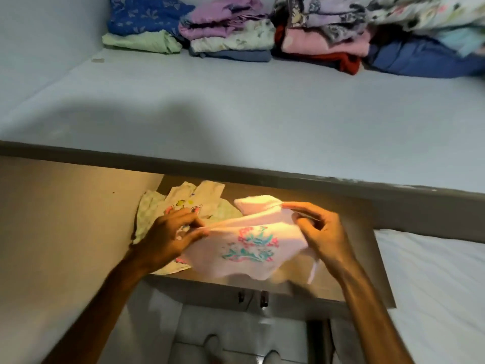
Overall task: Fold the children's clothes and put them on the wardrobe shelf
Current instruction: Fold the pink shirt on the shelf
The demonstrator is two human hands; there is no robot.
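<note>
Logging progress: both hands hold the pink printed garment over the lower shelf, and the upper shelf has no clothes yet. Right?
Not quite. The head view shows folded stacks at the upper shelf's back. Both the left hand and right hand do hold the pink garment over the lower shelf.

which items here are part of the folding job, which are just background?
In the job:
- pink garment, held by left hand and right hand
- pale printed garment beside it
- upper shelf
- folded stacks at its back

Just there:
- lower surface under the hands
- white bedding
</note>
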